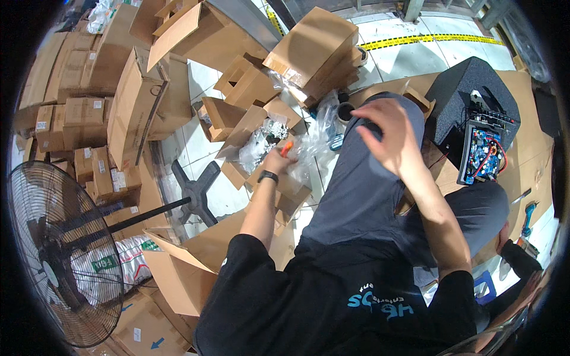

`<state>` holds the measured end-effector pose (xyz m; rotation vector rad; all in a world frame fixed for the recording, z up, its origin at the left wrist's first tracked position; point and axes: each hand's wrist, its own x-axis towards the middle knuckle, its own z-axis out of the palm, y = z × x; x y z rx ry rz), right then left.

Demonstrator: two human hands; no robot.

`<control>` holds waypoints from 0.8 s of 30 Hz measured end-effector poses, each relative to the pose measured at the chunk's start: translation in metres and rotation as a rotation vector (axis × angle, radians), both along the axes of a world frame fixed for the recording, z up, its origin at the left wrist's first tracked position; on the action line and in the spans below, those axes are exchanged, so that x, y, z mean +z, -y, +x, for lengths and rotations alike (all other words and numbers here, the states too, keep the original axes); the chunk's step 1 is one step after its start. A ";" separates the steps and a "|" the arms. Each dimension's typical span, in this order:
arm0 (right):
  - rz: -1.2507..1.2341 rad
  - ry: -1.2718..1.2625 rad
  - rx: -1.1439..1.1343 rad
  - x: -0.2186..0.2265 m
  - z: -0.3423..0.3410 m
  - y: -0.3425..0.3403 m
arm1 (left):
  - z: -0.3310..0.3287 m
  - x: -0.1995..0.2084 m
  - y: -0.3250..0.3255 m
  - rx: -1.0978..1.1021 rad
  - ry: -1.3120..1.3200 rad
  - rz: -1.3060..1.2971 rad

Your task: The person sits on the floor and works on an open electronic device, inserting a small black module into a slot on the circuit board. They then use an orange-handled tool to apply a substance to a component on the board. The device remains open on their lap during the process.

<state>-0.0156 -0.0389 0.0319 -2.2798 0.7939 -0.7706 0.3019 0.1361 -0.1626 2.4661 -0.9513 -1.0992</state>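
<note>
My left hand [275,161], with a dark band at the wrist, reaches into an open carton [242,132]. Its fingers are closed round a small orange tool handle [287,149]; the rest of the tool cannot be made out. Clear plastic bags [254,153] and a cluster of small silvery parts [276,129] lie right beside that hand. Above my bent knee, my right hand [387,133] is raised with fingers apart, holding nothing. To its right rests a black speaker cabinet [460,98], with a blue circuit board [485,155] and red wires exposed on a panel against it.
A standing fan [62,255] lies at the left, its pole reaching a cross-shaped base [197,193]. Cartons [89,118] are stacked behind it. A taller carton [314,47] stands ahead. Yellow-black tape [427,40] crosses the tiles. A teal power tool [528,218] lies far right.
</note>
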 end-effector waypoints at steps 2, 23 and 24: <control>0.011 -0.097 0.112 -0.012 0.020 -0.001 | 0.013 0.039 0.019 0.029 -0.332 -0.107; 0.762 0.349 -0.090 -0.024 0.075 0.020 | -0.074 0.289 0.049 -0.042 -0.168 -1.033; 0.909 0.509 -0.051 -0.026 0.075 0.020 | -0.089 0.279 0.057 -0.117 -0.215 -0.950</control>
